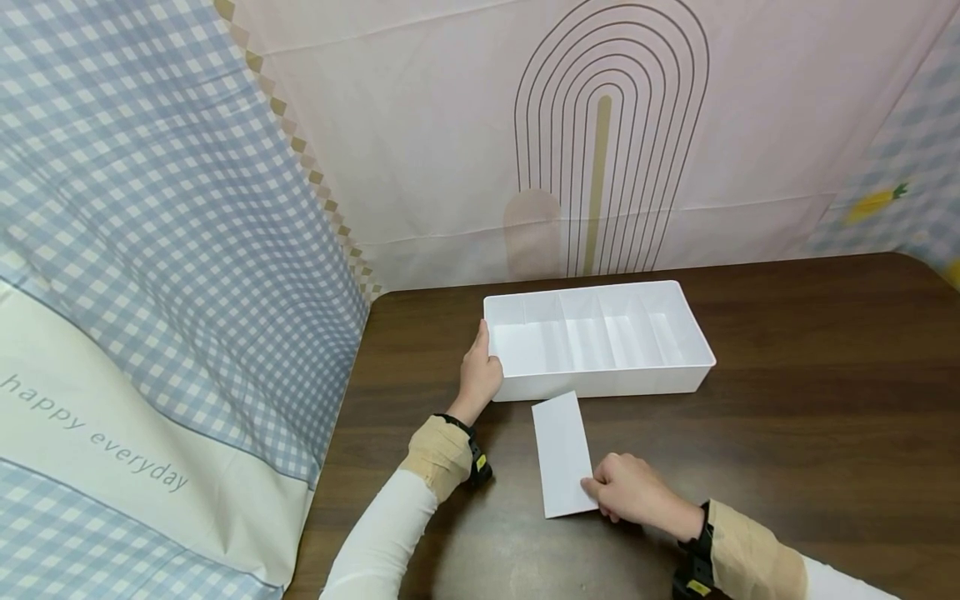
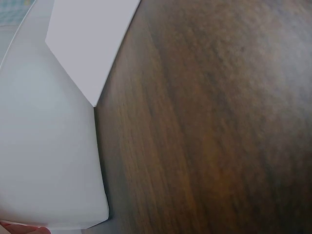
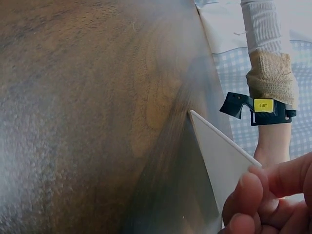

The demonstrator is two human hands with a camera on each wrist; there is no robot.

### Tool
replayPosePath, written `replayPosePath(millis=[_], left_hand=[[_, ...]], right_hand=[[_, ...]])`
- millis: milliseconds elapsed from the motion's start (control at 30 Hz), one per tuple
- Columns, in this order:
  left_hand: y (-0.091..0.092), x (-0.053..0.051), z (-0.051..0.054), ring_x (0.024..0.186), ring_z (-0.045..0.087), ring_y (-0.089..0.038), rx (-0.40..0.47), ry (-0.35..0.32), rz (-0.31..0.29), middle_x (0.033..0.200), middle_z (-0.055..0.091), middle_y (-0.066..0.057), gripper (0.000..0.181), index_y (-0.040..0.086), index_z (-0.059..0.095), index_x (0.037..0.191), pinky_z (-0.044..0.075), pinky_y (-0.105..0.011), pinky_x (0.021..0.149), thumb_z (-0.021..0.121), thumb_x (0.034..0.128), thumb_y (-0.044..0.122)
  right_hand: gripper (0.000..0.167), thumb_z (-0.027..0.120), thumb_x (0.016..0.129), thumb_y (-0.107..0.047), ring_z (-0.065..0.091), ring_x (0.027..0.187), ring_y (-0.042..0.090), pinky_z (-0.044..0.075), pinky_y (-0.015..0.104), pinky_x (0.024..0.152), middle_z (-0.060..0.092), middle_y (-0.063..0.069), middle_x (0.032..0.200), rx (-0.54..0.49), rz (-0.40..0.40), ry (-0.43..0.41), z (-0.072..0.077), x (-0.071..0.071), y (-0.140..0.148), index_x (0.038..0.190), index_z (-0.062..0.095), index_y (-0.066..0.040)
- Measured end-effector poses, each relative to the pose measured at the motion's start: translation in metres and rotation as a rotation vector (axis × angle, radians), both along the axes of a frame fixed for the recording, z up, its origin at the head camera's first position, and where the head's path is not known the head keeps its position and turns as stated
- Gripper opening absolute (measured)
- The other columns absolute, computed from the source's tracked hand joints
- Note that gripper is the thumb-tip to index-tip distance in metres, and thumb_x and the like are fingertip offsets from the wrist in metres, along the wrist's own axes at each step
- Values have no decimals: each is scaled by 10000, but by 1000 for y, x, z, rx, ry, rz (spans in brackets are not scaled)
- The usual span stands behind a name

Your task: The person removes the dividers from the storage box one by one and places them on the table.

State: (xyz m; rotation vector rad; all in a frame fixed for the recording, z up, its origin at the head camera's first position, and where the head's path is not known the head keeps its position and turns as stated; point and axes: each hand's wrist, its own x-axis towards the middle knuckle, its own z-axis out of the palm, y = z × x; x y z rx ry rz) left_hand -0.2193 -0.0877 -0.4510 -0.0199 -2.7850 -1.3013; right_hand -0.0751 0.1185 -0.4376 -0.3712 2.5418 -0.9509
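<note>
A long white divided box lies on the table, its inside split by upright partitions. My left hand holds its left end by the front corner, with the index finger stretched along the outside of the end wall. In the left wrist view only a bit of that hand shows, below the box wall. My right hand pinches a flat white rectangular board near its lower right corner. The board slants in front of the box, its far end near the front wall. Fingers grip the board in the right wrist view.
The dark wooden table extends right of the box and toward me. A pale patterned cloth hangs behind it, and a blue checked cloth borders the left side. Each wrist wears a black camera mount.
</note>
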Motion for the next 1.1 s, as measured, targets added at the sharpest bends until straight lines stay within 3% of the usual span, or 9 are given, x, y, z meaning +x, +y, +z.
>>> replayPosePath(millis=[1100], left_hand=[[0, -1, -1, 1300, 257, -199, -4, -3, 5, 1455, 220, -69, 646, 94, 140, 1426, 295, -359, 1025, 303, 811, -23]], right_hand=[[410, 553, 830, -193, 385, 344, 84, 260, 225, 381, 390, -78, 362, 56, 17, 28, -4, -3, 0, 430, 496, -124]])
